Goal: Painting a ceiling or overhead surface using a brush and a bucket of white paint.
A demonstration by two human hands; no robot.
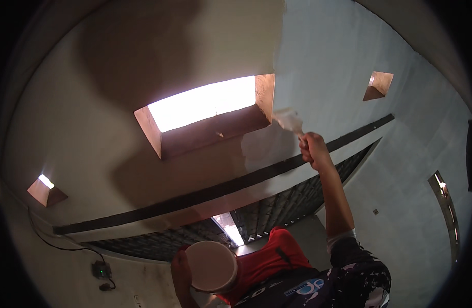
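My right hand [314, 149] is raised, with its fingers wrapped round the handle of a wide paintbrush [288, 119]. The brush head is slightly blurred and sits at the wall just right of the large window opening [264, 95]; whether the bristles touch the wall I cannot tell. Low in the view, my left hand [181, 267] grips the side of a round bucket [211, 266], held close to my body. A pale, smooth round surface shows at the bucket's mouth. The wall [323, 66] is pale grey-blue right of the opening and beige [92, 169] on its left.
A dark ledge [220, 189] runs across the wall below the opening, above a dark slatted shutter [164, 238]. Small recesses [378, 85] sit on both sides. A cable leads down to a small device [101, 269] at lower left. A narrow slotted opening [445, 210] is at right.
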